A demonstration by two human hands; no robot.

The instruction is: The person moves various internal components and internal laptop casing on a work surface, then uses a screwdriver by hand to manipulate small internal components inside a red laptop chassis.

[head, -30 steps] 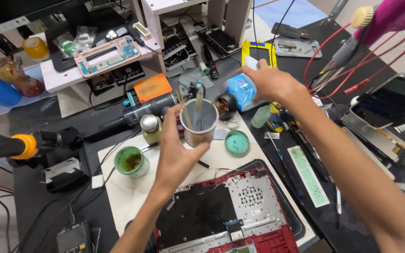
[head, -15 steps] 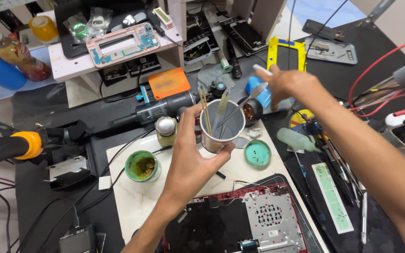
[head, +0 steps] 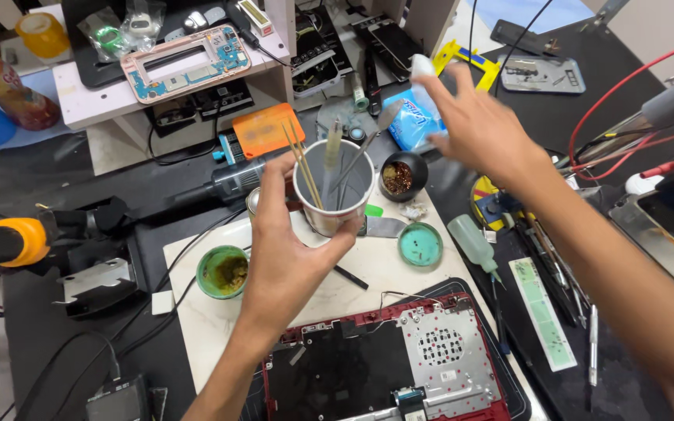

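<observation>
Head view: left hand (head: 294,257) wrapped around a steel cup (head: 332,191) of upright tools (head: 306,168), held above the bench (head: 388,269). Right hand (head: 477,129) up and to the right, fingers spread, pinching a small white bottle (head: 423,74); nearer to the blue packet (head: 413,121) beyond. Cup just left of it, long axis upright.
</observation>
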